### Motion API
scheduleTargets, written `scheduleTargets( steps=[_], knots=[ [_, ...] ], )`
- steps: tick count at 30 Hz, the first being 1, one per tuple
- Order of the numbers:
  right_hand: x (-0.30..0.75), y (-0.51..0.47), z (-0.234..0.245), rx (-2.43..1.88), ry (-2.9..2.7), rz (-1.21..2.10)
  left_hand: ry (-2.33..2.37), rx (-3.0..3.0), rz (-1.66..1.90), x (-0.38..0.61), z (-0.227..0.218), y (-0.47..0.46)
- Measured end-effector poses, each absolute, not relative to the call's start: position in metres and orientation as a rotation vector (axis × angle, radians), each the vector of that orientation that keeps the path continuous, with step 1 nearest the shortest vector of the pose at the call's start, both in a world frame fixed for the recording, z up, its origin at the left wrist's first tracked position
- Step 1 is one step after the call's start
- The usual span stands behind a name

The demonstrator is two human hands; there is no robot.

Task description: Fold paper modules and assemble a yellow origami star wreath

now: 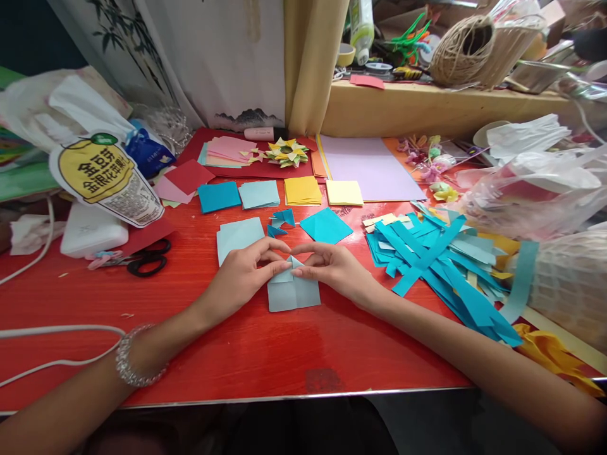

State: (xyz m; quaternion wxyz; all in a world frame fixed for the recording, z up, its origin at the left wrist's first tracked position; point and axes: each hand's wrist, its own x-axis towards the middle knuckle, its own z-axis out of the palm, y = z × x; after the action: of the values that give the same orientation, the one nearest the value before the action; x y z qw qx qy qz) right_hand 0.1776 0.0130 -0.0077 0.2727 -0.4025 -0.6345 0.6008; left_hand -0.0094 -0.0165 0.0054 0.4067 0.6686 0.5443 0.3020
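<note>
Two hands pinch one pale-blue folded paper (293,289); four square stacks behind.

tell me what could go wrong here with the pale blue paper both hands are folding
The left hand and right hand pinch only the top edge of the pale blue paper, so its lower part could slide on the red table and skew the crease. A forearm might also sweep the cut strips.

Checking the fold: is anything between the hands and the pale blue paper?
Nothing visible. The left hand and right hand both already press fingertips on the pale blue paper on the red table.
</note>
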Motion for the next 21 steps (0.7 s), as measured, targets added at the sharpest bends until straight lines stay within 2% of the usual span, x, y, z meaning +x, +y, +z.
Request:
scheduleTargets(
  steps=[21],
  knots=[
    [0.1773,0.0124,-0.0075,-1.066,-1.815,1.653,1.315,1.598,0.755,-0.0067,0.0090,-0.0143]
  ],
)
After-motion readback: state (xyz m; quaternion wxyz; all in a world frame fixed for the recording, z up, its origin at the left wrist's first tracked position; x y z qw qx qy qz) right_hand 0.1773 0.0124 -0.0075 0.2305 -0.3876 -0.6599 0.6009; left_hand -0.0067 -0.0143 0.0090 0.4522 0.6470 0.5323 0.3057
